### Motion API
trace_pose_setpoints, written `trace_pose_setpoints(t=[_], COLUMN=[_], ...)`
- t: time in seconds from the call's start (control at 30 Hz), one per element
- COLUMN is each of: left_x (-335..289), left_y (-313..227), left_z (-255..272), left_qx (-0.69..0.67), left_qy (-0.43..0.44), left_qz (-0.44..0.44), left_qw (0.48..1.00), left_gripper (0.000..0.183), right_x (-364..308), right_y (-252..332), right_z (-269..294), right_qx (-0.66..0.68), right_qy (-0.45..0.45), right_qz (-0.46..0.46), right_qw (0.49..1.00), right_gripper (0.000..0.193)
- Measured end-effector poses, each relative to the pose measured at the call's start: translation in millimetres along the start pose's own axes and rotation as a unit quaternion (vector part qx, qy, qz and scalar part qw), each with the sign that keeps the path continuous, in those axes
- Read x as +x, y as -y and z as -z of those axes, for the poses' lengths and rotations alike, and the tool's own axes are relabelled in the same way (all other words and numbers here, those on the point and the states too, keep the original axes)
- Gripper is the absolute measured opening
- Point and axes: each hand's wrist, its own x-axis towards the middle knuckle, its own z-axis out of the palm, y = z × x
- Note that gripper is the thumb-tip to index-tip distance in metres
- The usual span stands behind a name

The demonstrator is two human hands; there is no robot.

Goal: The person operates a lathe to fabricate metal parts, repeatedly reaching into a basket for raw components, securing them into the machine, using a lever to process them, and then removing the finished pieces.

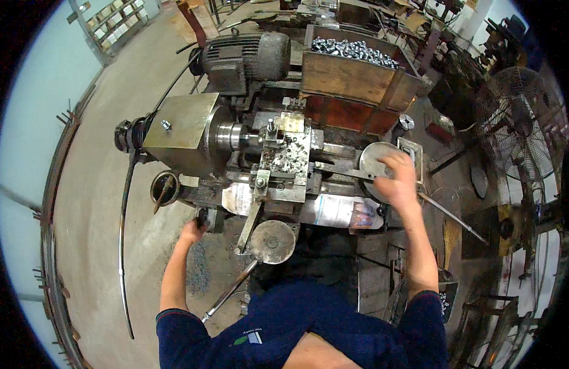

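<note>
A small metal lathe fills the middle, with a round chuck [229, 136] on its headstock and a chip-covered tool slide [289, 154] beside it. My left hand [193, 231] is closed around a dark knob [202, 216] at the lathe's near left side; the fingertips are partly hidden. Over a grey disc [372, 155] at the right, my right hand [398, 177] is curved with thumb and fingers apart. The thumb is near the end of a flat metal lever [346, 171]; contact is unclear. Closest to me is another round disc [273, 242] with a rod handle.
Behind the lathe stand a ribbed motor [250, 58] and a wooden bin [346, 80] full of small shiny metal parts. A round dark pot [164, 188] hangs at the left. Printed sheets [340, 211] lie along the near edge. A caged fan [515, 126] is at the right.
</note>
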Motion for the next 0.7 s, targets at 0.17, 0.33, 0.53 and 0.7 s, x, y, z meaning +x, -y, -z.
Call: trace_pose_setpoints(t=[0.17, 0.33, 0.53, 0.7], left_x=[-29, -85, -137, -152], left_y=[-1, 37, 102, -28], left_z=[111, 228, 187, 178], left_qx=[-0.144, -0.162, 0.037, 0.047], left_qy=[0.047, -0.245, -0.341, -0.263], left_qz=[0.036, 0.032, 0.232, 0.258], left_qw=[0.988, 0.955, 0.910, 0.928], left_gripper=[0.043, 0.033, 0.045, 0.054], right_x=[75, 119, 133, 133], right_y=[101, 172, 188, 183], right_z=[-73, -130, -155, -157], right_qx=[0.060, -0.125, -0.151, -0.185], right_qy=[0.020, 0.202, 0.300, 0.289], right_qz=[0.227, 0.266, 0.247, 0.276], right_qw=[0.972, 0.934, 0.909, 0.898], right_gripper=[0.035, 0.033, 0.028, 0.025])
